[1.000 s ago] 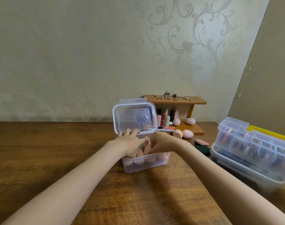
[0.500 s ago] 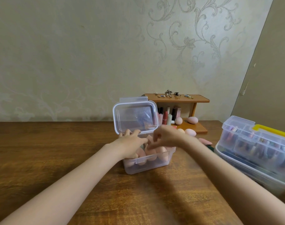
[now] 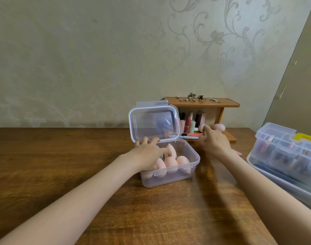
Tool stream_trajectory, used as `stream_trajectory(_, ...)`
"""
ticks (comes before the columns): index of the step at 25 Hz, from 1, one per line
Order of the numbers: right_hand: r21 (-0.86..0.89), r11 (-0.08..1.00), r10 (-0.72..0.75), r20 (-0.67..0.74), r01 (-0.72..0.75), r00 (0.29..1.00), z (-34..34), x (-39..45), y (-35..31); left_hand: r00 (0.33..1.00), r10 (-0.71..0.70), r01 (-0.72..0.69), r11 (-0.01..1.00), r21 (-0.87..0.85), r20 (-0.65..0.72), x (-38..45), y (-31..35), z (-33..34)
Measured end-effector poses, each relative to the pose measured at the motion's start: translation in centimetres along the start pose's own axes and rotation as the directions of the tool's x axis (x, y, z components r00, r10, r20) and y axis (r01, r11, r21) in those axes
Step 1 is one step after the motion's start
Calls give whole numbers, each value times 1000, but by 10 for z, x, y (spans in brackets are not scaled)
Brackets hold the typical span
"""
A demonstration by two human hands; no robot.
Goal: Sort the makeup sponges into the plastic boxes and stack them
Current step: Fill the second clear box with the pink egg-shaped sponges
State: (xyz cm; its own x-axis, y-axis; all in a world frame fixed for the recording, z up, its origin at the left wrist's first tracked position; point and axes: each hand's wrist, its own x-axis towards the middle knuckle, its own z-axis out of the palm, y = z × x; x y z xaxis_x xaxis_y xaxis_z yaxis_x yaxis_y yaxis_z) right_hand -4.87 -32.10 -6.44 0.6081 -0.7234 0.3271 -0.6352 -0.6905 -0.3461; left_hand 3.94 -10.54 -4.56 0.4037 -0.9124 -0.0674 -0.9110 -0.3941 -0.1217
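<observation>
A clear plastic box [image 3: 170,177] stands mid-table with its hinged lid [image 3: 153,123] upright behind it. Several pink makeup sponges [image 3: 170,162] lie inside. My left hand [image 3: 148,155] rests over the box's left part, fingers on the sponges and on the back rim. My right hand [image 3: 214,142] is out to the right of the box, fingers apart and empty, stretched toward the small shelf. Two pink sponges [image 3: 219,127] sit on the shelf's lower board just past my fingertips. Another pink sponge [image 3: 238,153] peeks out beside my right wrist.
A small wooden shelf [image 3: 202,102] stands against the wall with jewellery on top and lipsticks [image 3: 188,123] underneath. Glittery pens [image 3: 189,137] lie before it. At the right edge stand stacked clear organiser boxes [image 3: 284,156] with a yellow handle.
My right hand has left the box and moved right and away toward the shelf. My left hand stays on the box. The view has shifted a little.
</observation>
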Motion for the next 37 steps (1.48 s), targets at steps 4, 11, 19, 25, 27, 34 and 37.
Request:
stream_trajectory(4, 623, 781, -48, 104, -28, 993, -51, -19, -35, 1000, 25, -25, 999, -46, -3, 0, -9, -2)
stream_trajectory(11, 613, 751, -517, 777, -246, 358, -34, -48, -72, 999, -50, 42, 952, -304, -19, 2, -22, -1)
stream_trajectory(19, 569, 796, -523, 818, -207, 239, -21, -39, -85, 990, 52, 4, 916, -401, 131, -3, -49, -11)
stream_trajectory(25, 470, 865, -409, 863, -173, 297, -22, -41, -94, 1000, -11, 7, 964, -266, -12, 5, -45, -9)
stream_trajectory(27, 437, 884, -380, 878, -163, 291, -21, -43, -100, 994, -47, 16, 957, -291, -99, 9, -43, -3)
stream_trajectory(34, 71, 899, -319, 783, 433, 534, 0, -57, -138, 997, -44, 17, 934, -357, -68, 12, -52, 3)
stream_trajectory(37, 23, 826, -418, 695, 563, 585, 2, -59, -135, 997, 38, -11, 932, -363, 66, 8, -53, -18)
